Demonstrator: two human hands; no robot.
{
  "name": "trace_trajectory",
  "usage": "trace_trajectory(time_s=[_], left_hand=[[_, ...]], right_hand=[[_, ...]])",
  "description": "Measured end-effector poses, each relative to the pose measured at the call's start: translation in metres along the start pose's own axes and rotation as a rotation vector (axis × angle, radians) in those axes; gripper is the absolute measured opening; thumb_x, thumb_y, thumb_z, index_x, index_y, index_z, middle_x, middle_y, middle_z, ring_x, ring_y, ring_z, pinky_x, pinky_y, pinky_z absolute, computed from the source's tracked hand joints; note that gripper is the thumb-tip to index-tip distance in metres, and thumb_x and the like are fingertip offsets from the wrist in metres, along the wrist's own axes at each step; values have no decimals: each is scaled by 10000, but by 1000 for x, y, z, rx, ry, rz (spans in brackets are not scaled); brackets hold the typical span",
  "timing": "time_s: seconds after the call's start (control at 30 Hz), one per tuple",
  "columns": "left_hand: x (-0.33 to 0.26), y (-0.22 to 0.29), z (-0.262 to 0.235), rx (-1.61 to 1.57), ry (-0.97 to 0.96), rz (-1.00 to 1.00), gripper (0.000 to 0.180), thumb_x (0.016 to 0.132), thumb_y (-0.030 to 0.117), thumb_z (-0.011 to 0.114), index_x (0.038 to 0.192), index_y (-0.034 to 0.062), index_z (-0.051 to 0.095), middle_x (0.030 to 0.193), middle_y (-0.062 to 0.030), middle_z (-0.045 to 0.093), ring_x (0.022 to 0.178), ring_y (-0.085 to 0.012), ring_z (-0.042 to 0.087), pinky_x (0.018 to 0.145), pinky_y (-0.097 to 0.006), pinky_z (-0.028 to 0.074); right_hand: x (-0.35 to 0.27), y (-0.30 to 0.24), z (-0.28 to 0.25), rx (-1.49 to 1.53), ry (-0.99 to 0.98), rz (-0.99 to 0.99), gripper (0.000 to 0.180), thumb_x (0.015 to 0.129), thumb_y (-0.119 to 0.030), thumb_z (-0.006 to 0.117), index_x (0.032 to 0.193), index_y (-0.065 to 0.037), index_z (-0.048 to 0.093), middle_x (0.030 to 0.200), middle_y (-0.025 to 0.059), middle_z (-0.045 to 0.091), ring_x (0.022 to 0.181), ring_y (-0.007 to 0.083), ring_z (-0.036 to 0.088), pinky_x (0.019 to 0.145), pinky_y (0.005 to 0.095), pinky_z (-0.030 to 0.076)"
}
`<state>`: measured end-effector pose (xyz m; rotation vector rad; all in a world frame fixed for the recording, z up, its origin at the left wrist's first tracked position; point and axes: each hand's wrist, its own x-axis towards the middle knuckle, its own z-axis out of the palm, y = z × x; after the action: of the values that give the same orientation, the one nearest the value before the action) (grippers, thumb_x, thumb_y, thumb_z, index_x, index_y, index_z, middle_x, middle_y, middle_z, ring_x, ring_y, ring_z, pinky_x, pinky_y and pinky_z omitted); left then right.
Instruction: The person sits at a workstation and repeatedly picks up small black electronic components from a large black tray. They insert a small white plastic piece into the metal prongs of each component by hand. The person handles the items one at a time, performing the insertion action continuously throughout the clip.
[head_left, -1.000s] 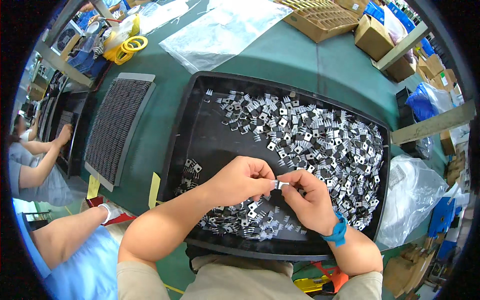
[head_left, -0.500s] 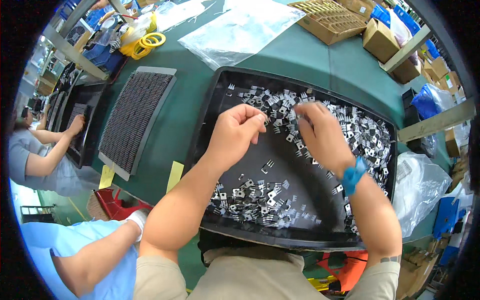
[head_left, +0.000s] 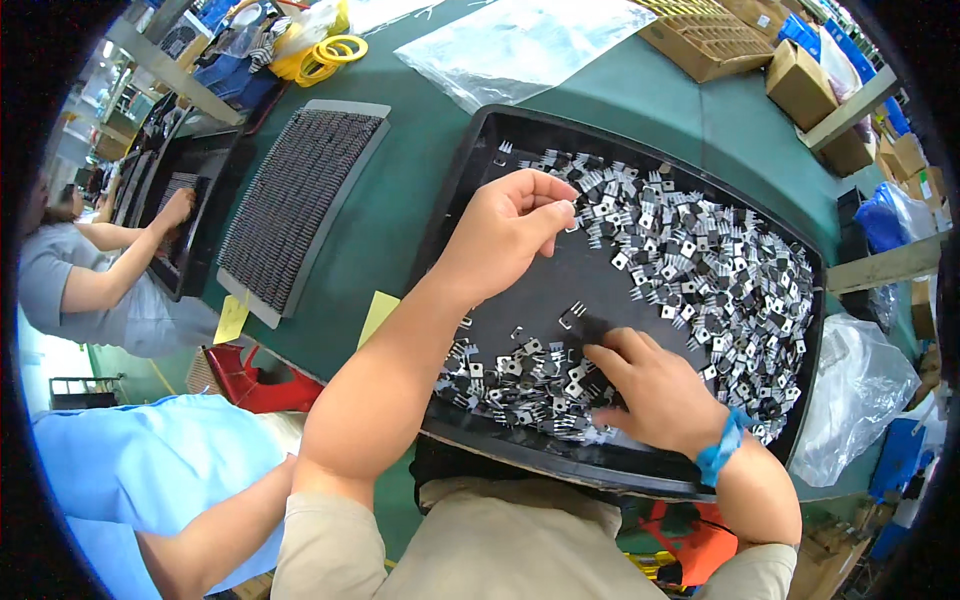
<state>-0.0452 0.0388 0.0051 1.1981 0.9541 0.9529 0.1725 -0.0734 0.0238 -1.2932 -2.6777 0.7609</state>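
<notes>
A large black tray [head_left: 548, 288] holds loose three-legged electronic components, black and silver, like power transistors. Their bigger heap [head_left: 735, 275] spreads along the far and right sides; a smaller heap [head_left: 505, 380] lies at the near left. Above the tray's left part my left hand [head_left: 505, 235] is closed in a pinch. A small pale, shiny bit shows at its fingertips, too small to name. My right hand [head_left: 665, 395], with a blue band at the wrist, reaches down at the right end of the smaller heap, thumb and fingers apart. No held part shows in it.
Left of the tray lies a grey panel [head_left: 300, 195] filled with rows of small dark parts. Yellow tape rolls [head_left: 330, 60], a clear plastic sheet [head_left: 515, 50] and a cardboard box [head_left: 695, 50] lie farther back. Co-workers sit at left, one's hand [head_left: 178, 207] at another black tray.
My right hand has moved from the far heap toward me, down to the smaller near heap. My left hand stays pinched above the tray. The whole view has shifted slightly.
</notes>
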Motion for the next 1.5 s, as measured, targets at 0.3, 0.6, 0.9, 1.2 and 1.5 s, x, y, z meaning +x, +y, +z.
trace_trajectory(time_s=[0.3,0.6,0.9,1.2,1.5], left_hand=[[-17,19,19,213,-135,-59,217,912,126,592,1086,-3,602,924,-43,662,710,-56,548,620,-194,438],[-51,12,62,734,-797,3,185,838,88,653,1001,10,613,856,-118,607,786,-243,625,726,-333,496],[-82,-7,58,1130,-746,279,485,643,176,817,1009,45,527,1046,-108,512,1006,-318,501,859,-417,440],[-82,-19,49,1215,-732,353,297,697,171,763,889,47,573,997,-80,534,975,-285,517,831,-396,447],[-77,-16,50,1264,-673,387,150,746,127,680,856,63,600,936,-78,554,923,-278,534,776,-387,439]], right_hand=[[-39,6,12,-145,-108,221,528,601,-142,824,985,-27,482,955,163,540,711,332,650,600,396,541],[-37,9,39,127,-46,-36,223,863,-69,499,1053,45,471,985,196,520,789,356,645,651,434,538],[-32,18,45,160,-40,-223,165,852,-124,529,1002,-77,580,984,149,517,863,300,630,716,415,538],[-36,22,39,139,-2,-192,146,832,-112,540,967,-57,533,923,129,494,851,284,617,698,399,538],[-33,24,44,160,4,-332,128,833,-127,548,940,-68,583,903,105,499,839,252,617,659,369,533]])
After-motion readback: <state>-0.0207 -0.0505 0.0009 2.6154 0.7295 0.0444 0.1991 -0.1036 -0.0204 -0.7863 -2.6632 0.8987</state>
